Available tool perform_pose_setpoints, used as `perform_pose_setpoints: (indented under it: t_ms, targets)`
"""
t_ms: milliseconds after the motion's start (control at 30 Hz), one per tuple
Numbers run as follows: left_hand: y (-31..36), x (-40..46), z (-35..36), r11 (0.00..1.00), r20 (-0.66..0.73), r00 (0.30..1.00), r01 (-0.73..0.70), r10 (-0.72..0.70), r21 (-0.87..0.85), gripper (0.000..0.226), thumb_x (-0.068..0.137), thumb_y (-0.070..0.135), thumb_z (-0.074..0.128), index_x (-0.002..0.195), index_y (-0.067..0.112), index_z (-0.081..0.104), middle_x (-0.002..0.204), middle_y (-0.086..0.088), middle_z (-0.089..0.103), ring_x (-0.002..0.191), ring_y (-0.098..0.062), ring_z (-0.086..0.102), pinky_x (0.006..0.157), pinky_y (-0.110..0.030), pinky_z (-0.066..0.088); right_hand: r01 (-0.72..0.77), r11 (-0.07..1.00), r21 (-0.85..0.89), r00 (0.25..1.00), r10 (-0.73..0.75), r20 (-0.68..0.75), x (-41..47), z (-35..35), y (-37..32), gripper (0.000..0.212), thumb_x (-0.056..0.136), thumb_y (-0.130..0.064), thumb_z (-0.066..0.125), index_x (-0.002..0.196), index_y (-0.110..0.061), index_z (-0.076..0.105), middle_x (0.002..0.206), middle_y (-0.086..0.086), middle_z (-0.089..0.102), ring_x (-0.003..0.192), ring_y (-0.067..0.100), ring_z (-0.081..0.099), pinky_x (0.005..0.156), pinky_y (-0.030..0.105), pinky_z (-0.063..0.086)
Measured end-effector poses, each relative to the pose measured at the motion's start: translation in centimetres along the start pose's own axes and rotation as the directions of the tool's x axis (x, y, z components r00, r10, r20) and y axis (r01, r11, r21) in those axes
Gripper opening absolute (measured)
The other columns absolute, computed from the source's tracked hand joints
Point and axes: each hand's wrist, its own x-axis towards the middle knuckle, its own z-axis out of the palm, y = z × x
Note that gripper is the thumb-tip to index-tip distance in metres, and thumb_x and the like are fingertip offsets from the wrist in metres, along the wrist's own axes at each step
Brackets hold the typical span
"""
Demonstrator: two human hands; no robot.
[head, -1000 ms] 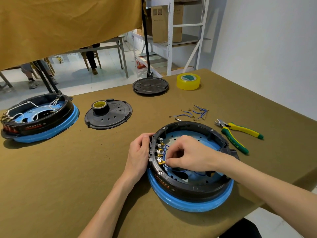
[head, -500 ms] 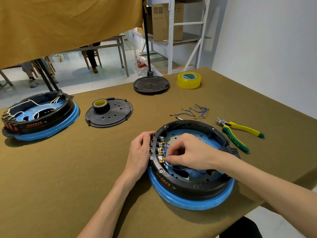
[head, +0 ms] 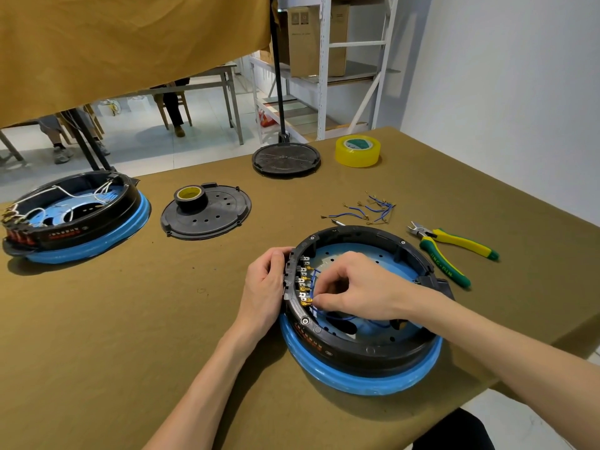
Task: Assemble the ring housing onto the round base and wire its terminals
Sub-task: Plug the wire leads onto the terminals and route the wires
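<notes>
Ring housing (head: 363, 347) overhangs table edge (head: 532, 368); left hand (head: 264, 287) steadies.

white wall (head: 506, 92), metal shelving (head: 324, 66), grey floor (head: 136, 141), ochre curtain (head: 130, 43)

The right hand (head: 360, 287) covers what its fingertips pinch at the terminals (head: 303, 282) (a blue wire, perhaps); red lettering on the ring housing (head: 357, 349) is unreadable.

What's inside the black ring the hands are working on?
Inside the black ring you can see a blue base plate, a row of gold terminals and thin blue wires. The right hand covers the middle, so what lies under it is hidden.
</notes>
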Motion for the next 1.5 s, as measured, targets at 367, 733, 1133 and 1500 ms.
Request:
perform_pose_setpoints:
  t_ms: [367, 733, 1133, 1500]
  targets:
    - [0.1, 0.0, 0.0, 1.0, -0.001, 1.0, 0.004, -0.004, -0.008, 0.034, 0.111, 0.021, 0.039, 0.108, 0.02, 0.072, 0.094, 0.004, 0.076, 0.088, -0.009, 0.07, 0.071, -0.016, 0.053, 0.003, 1.0, -0.019, 1.0, -0.003, -0.01, 0.1, 0.1, -0.1, 0.02, 0.091, -0.02, 0.072, 0.074, -0.027, 0.076, 0.07, -0.008, 0.072, 0.063, 0.004, 0.062, 0.06, 0.019, 0.05]
    - [-0.1, -0.2, 0.1, 1.0, -0.001, 1.0, -0.016, 0.016, 0.004, 0.038, 0.113, 0.023, 0.033, 0.109, 0.02, 0.071, 0.097, 0.003, 0.075, 0.092, -0.007, 0.07, 0.075, -0.017, 0.053, 0.051, 0.974, -0.22, 0.992, -0.075, -0.103, -0.3, 0.7, -0.7, 0.016, 0.092, -0.027, 0.068, 0.08, -0.021, 0.078, 0.073, -0.006, 0.071, 0.07, 0.014, 0.063, 0.068, 0.039, 0.053]
    - [-0.3, 0.1, -0.1, 0.999, 0.002, 1.0, -0.02, 0.02, 0.037, 0.035, 0.113, 0.023, 0.035, 0.111, 0.022, 0.07, 0.103, 0.002, 0.074, 0.095, -0.007, 0.069, 0.08, -0.019, 0.053, 0.088, 0.957, -0.276, 0.975, -0.14, -0.175, -1.0, 1.1, -1.3, 0.009, 0.092, -0.025, 0.073, 0.087, -0.018, 0.077, 0.072, -0.008, 0.065, 0.067, 0.009, 0.06, 0.061, 0.023, 0.05]
    - [-0.3, 0.0, -0.1, 0.999, 0.001, 1.0, -0.03, 0.03, 0.033, 0.035, 0.112, 0.02, 0.036, 0.107, 0.024, 0.07, 0.1, 0.004, 0.074, 0.091, -0.002, 0.068, 0.075, -0.013, 0.05, 0.057, 0.976, -0.208, 0.983, -0.091, -0.157, -1.0, 1.5, -1.2, 0.014, 0.092, -0.025, 0.074, 0.1, -0.015, 0.076, 0.076, -0.007, 0.066, 0.071, 0.007, 0.06, 0.066, 0.015, 0.045]
